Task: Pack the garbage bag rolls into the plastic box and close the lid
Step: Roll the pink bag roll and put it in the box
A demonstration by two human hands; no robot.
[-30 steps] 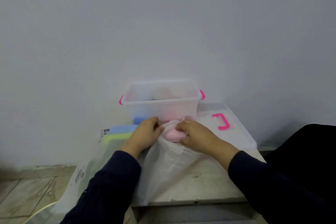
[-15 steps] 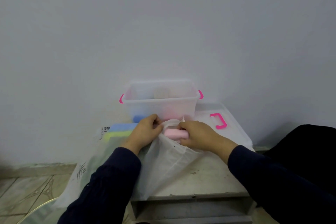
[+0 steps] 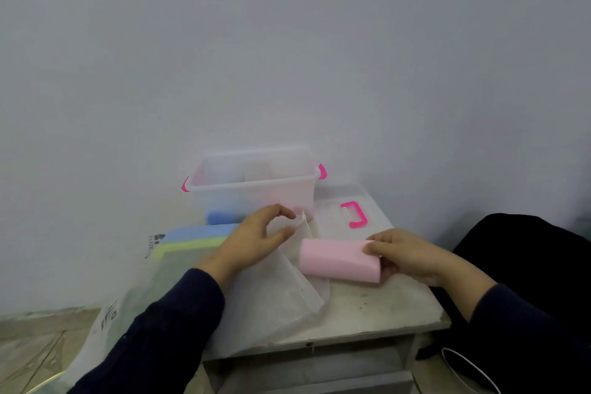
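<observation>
In front of me is a small white table [image 3: 377, 307] with a worn, slightly dirty top, standing against the wall. At its back stands a clear plastic box [image 3: 252, 192] with pink side clips, open on top. Just to the right of the box, the clear lid [image 3: 335, 217] with a pink handle lies flat. A white plastic bag [image 3: 271, 304] lies over the left part and hangs over the edge.
</observation>
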